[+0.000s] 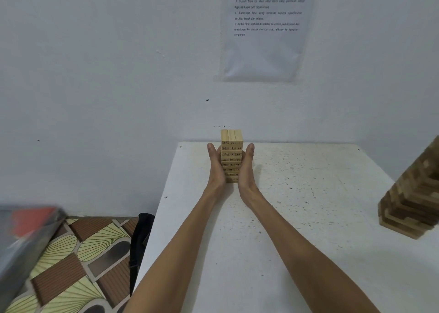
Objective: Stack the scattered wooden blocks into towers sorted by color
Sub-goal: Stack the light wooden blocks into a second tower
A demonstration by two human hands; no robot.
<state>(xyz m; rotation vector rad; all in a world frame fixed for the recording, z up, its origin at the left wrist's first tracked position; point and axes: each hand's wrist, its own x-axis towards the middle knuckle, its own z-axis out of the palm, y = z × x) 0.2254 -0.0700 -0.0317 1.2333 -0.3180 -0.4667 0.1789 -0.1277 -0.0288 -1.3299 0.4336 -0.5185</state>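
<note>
A tower of light wooden blocks with black numbers on their ends stands upright near the far edge of the white table. My left hand lies flat against the tower's left side, fingers straight and together. Against its right side presses my right hand in the same way. Both palms hide the tower's lower flanks. A second, larger tower of darker brown and tan blocks stands at the table's right edge, partly cut off by the frame.
A white wall with a printed sheet rises directly behind the table. To the left, the table edge drops to a patterned floor, where a black bag leans against the table and a blurred grey-red object sits.
</note>
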